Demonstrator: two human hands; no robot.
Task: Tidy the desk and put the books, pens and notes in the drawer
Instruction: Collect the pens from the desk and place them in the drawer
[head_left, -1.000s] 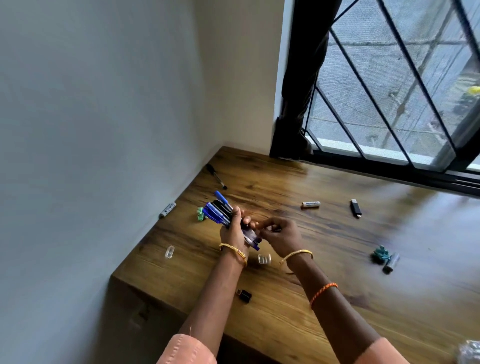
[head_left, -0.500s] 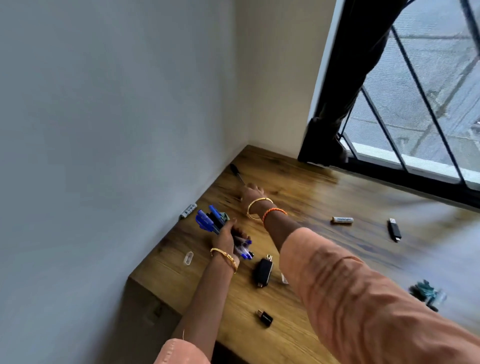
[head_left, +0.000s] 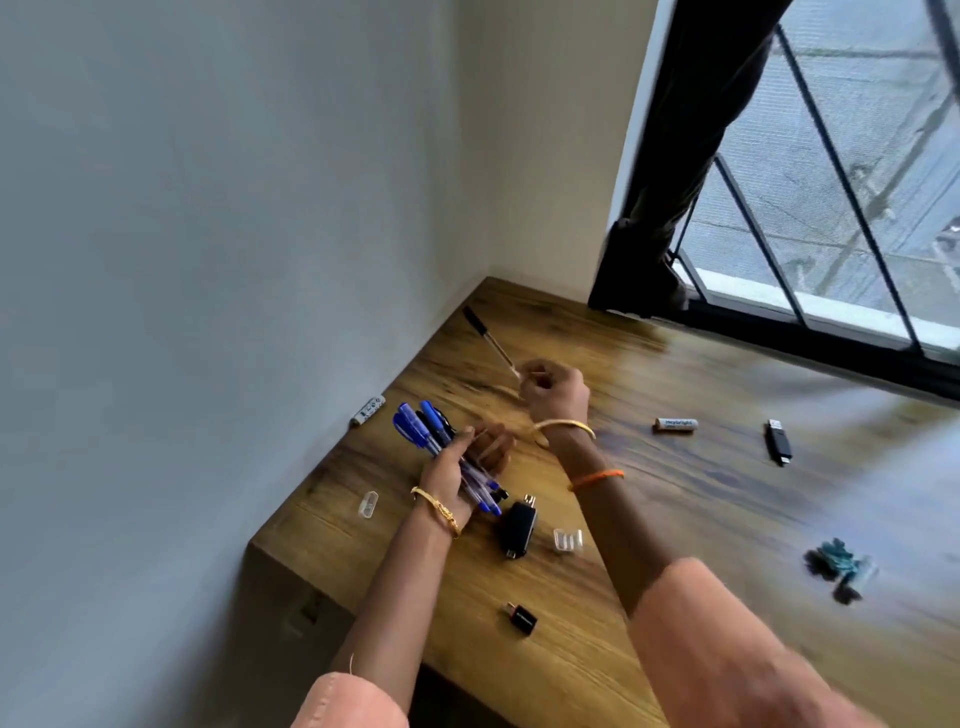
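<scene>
Pens (head_left: 435, 435) stay bundled in my left hand (head_left: 453, 475) above the wooden desk (head_left: 675, 519), while my right hand (head_left: 553, 391), reaching half a second ago, now pinches the black-capped pen (head_left: 488, 339) near the wall, so collecting nears completion.

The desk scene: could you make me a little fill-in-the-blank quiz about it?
1. The left hand grips a bundle of ___ pens.
2. The right hand pinches one end of the ___-capped pen near the wall.
3. Each wrist wears a ___ bangle.

Missing words: blue; black; gold
</scene>
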